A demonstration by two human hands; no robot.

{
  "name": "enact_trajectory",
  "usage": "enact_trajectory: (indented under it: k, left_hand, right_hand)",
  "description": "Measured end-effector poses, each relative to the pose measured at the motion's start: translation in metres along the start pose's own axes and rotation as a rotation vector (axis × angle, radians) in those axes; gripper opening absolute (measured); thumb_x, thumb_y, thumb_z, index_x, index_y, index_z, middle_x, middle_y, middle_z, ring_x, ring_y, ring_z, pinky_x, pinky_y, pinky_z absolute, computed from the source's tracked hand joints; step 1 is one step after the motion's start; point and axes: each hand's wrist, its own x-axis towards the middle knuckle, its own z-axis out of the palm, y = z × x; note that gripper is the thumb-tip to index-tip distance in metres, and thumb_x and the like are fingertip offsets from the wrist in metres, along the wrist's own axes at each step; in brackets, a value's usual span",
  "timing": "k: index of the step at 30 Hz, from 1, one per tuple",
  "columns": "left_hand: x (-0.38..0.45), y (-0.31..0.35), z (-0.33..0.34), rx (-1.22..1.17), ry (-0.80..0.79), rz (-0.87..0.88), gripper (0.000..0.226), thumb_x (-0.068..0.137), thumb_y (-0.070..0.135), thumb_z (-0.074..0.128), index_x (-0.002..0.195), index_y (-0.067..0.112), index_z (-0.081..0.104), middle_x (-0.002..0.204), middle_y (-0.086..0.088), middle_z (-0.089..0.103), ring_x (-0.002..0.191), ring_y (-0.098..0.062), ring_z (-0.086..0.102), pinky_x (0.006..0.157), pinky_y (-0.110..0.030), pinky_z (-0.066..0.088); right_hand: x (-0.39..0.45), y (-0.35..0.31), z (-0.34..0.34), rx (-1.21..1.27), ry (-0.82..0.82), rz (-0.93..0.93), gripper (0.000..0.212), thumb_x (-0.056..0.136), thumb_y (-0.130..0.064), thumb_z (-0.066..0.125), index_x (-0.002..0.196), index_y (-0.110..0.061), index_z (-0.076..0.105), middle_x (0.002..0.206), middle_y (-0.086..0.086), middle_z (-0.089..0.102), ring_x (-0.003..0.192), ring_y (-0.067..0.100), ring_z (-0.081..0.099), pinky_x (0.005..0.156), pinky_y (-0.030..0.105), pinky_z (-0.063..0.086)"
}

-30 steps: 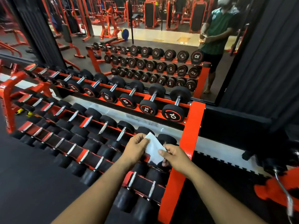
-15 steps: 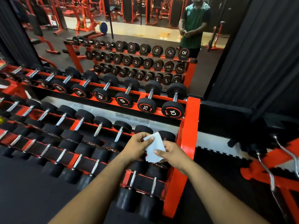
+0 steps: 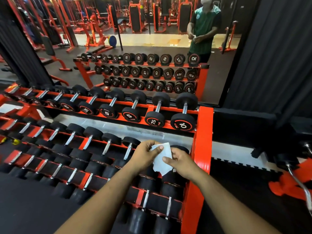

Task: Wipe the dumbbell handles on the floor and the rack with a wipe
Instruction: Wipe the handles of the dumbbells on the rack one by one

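A small white rectangular wipe (image 3: 162,158) is held up in the air in front of the middle shelf, near the right end of the long red steel three-tier rack (image 3: 203,142). The left hand (image 3: 145,157) pinches its upper left part, thumb laid across the front of the sheet and fingers curled behind. The right hand (image 3: 181,163) pinches its right edge the same way, thumb on the face, fingers folded behind it. The sheet hangs between the two hands, its lower corner loose and pointing down.

Behind and below the hands sit black rubber-headed dumbbells with chrome handles (image 3: 127,151), row after row along all three shelves. On the top shelf, the last pair at the right are marked 75 (image 3: 154,119) and 10 (image 3: 183,122). Behind the rack, a big wall mirror (image 3: 152,48) shows the same rack and a person in a green shirt (image 3: 205,29) with hands together at the waist. A black ribbed wall panel (image 3: 273,56) stands to the right.
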Motion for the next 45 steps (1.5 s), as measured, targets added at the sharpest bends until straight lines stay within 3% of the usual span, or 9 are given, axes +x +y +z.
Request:
enact_trajectory:
  k: [4,7,10,18,25,30,35,39,45]
  left_hand:
    - [0.002,-0.004,0.014,-0.22,-0.064,-0.123,0.028,0.095,0.028,0.072,0.119,0.013,0.067,0.109,-0.009,0.076,0.098,-0.025,0.074,0.08,-0.04,0.062]
    - [-0.001,-0.017,0.026,-0.214,-0.131,-0.193,0.016,0.1,0.017,0.065,0.115,0.015,0.067,0.097,-0.006,0.075,0.08,-0.02,0.073,0.071,-0.035,0.062]
    - [0.003,-0.022,0.03,-0.301,-0.03,-0.203,0.014,0.101,0.009,0.06,0.11,0.015,0.069,0.085,-0.012,0.067,0.066,-0.017,0.066,0.062,-0.032,0.06]
    - [0.033,-0.02,0.022,-0.418,-0.129,-0.149,0.025,0.096,0.011,0.066,0.121,0.011,0.067,0.096,-0.013,0.07,0.086,-0.026,0.069,0.062,-0.034,0.06]
    - [0.068,-0.026,-0.005,-0.451,-0.19,-0.188,0.025,0.097,-0.008,0.052,0.096,0.004,0.073,0.097,-0.007,0.074,0.089,-0.018,0.071,0.067,-0.031,0.06]
    - [0.097,-0.039,-0.031,-0.584,-0.318,-0.316,0.026,0.102,0.012,0.049,0.106,0.002,0.073,0.107,-0.013,0.075,0.101,-0.025,0.072,0.085,-0.046,0.061]
    - [0.12,-0.071,-0.043,-0.286,-0.378,-0.146,0.018,0.092,-0.006,0.067,0.106,0.005,0.07,0.087,-0.002,0.07,0.072,-0.009,0.063,0.065,-0.022,0.053]
    - [0.141,-0.097,-0.038,-0.113,-0.514,-0.021,0.035,0.087,-0.005,0.068,0.112,0.019,0.063,0.1,-0.007,0.069,0.079,-0.012,0.061,0.068,-0.028,0.051]
    - [0.157,-0.139,-0.015,-0.027,-0.531,-0.089,0.047,0.083,0.015,0.075,0.117,0.038,0.054,0.102,0.0,0.059,0.083,-0.016,0.061,0.076,-0.043,0.057]
  right_hand:
    - [0.012,0.004,-0.005,0.19,0.089,0.012,0.014,0.099,-0.012,0.062,0.111,-0.009,0.069,0.089,0.002,0.077,0.069,0.006,0.07,0.052,0.014,0.047]
    - [0.017,0.012,-0.011,0.279,0.143,0.024,0.016,0.099,-0.01,0.061,0.113,-0.007,0.068,0.094,0.009,0.077,0.076,0.02,0.073,0.053,0.023,0.051]
    - [0.018,0.014,-0.021,0.306,0.125,0.043,0.016,0.1,-0.009,0.06,0.114,-0.012,0.067,0.096,0.01,0.077,0.079,0.023,0.073,0.056,0.031,0.054]
    - [0.033,0.01,-0.033,0.325,0.17,0.052,0.017,0.099,-0.007,0.061,0.113,-0.014,0.066,0.103,0.009,0.077,0.088,0.024,0.074,0.067,0.04,0.056]
    - [0.063,0.009,-0.024,0.355,0.25,0.092,0.022,0.096,0.004,0.056,0.097,-0.01,0.073,0.109,0.013,0.074,0.097,0.024,0.072,0.071,0.038,0.06]
    - [0.087,0.003,-0.001,0.286,0.379,0.119,0.036,0.097,0.01,0.043,0.093,-0.006,0.075,0.101,0.004,0.077,0.089,0.011,0.073,0.065,0.025,0.056]
    - [0.105,0.015,0.013,0.225,0.471,0.137,0.023,0.1,-0.004,0.049,0.1,-0.013,0.07,0.096,0.001,0.073,0.088,0.014,0.068,0.072,0.029,0.056]
    - [0.118,0.033,0.016,-0.005,0.373,0.198,0.018,0.096,-0.023,0.068,0.113,-0.026,0.067,0.094,-0.006,0.073,0.088,0.007,0.066,0.08,0.032,0.052]
    - [0.132,0.072,0.01,-0.022,0.251,0.395,0.021,0.097,-0.002,0.06,0.114,-0.01,0.071,0.092,0.005,0.074,0.076,0.009,0.067,0.061,0.027,0.055]
